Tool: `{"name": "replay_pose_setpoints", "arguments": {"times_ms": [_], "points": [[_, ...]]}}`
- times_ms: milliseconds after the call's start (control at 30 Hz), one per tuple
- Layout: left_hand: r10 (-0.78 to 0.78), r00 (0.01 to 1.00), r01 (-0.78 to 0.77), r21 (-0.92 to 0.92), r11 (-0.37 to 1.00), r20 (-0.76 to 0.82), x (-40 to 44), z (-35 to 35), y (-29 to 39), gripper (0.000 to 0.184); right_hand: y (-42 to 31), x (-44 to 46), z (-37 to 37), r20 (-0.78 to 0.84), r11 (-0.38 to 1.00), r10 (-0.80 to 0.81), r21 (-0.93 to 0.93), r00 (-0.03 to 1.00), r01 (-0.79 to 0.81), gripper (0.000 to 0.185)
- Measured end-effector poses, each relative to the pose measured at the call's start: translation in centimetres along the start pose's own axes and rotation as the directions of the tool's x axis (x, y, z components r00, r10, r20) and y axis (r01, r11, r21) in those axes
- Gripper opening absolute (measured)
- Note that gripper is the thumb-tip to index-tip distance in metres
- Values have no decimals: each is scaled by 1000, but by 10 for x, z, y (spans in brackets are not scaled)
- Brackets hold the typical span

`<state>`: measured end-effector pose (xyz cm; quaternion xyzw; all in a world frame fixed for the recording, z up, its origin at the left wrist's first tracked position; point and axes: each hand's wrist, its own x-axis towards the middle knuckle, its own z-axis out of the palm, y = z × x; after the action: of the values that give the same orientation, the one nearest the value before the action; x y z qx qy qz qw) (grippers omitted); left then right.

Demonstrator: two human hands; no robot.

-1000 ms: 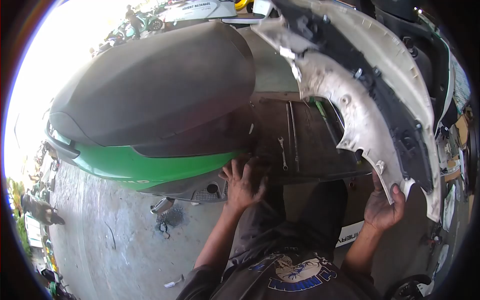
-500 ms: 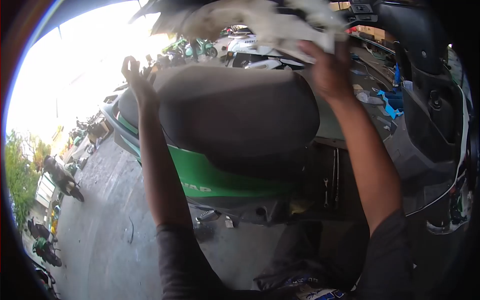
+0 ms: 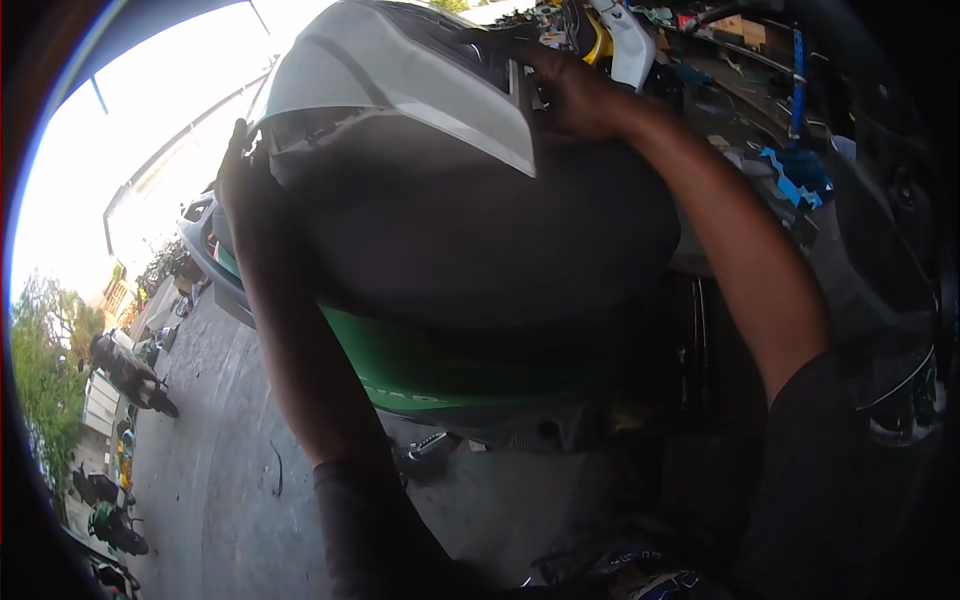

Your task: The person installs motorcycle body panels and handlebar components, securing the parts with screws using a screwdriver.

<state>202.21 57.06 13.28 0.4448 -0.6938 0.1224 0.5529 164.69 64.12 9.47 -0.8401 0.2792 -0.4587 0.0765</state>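
A grey-white plastic scooter fairing panel (image 3: 400, 60) is held above a scooter's black seat (image 3: 480, 230), its pointed corner toward me. My right hand (image 3: 580, 95) grips the panel at its right edge, with fingers reaching over a dark recess there. At the panel's left lower edge, my left hand (image 3: 242, 175) is closed on the rim; shadow hides part of its fingers. Below the seat runs the scooter's green side cover (image 3: 390, 365), lettered in white.
Long metal wrenches (image 3: 700, 340) lie in shadow right of the seat. Blue scraps (image 3: 798, 180) and clutter sit at the right. Parked scooters (image 3: 130, 372) stand on the concrete floor (image 3: 235, 480) at the left, with a white and yellow one (image 3: 625, 45) behind.
The panel has come lower and turned, now showing its smooth grey-white face. My left hand, formerly raised apart from it, has closed on its left edge. My right hand has shifted left.
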Motion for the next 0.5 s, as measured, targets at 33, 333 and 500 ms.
{"name": "replay_pose_setpoints", "arguments": {"times_ms": [33, 333, 500], "points": [[-1, 999, 5, 110, 994, -33, -4, -2, 11, 42, 0, -4, -5, -5, 1000, 10, 3, 1000, -10, 89], [694, 689, -644, 615, 455, 207, 12, -3, -36, 45, -86, -27, -82, 310, 931, 322, -276, 895, -239, 82], [24, 982, -61, -195, 979, -186, -15, 12, -20, 39, -90, -180, -100, -47, 787, 525, -354, 850, -506, 58]]}}
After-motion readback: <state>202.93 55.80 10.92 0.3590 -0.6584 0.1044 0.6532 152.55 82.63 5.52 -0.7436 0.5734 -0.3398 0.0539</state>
